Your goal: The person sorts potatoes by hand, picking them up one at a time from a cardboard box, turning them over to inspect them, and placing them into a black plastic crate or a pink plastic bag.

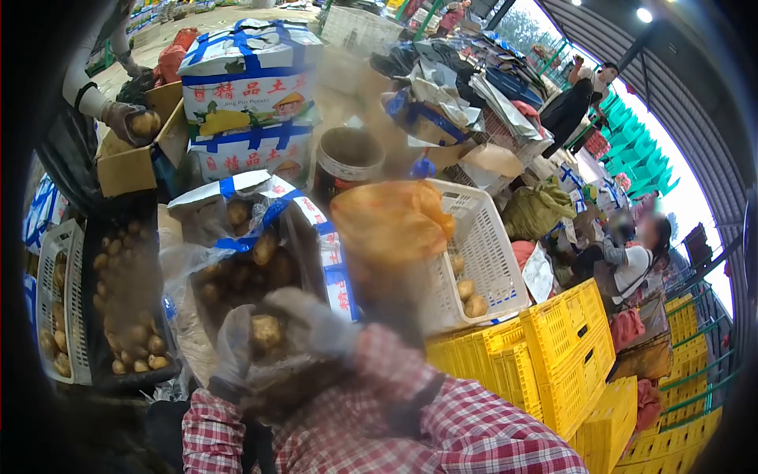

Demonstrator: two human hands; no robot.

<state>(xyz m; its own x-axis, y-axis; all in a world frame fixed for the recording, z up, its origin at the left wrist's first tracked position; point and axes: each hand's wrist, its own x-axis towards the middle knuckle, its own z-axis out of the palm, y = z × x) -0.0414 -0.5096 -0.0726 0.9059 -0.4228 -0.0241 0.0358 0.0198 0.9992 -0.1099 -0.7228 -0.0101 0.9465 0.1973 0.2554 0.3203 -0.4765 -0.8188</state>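
Note:
My left hand (231, 349), in a grey glove, is closed round the side of a potato (266, 331) at the near edge of an open carton (335, 272). Right beside that potato is my gloved right hand (316, 322), smeared by motion, its fingers unclear. Clear plastic lining (189, 265) hangs over the carton's left side. Inside lie several potatoes (264, 250), partly in shadow.
Left of the carton stand a black bin of potatoes (136, 344) and a white crate (76, 316). An orange mesh bag (395, 217) overlaps a white basket (493, 245). Yellow crates (564, 347) are stacked right. Another person's gloved hand (130, 122) holds a potato far left.

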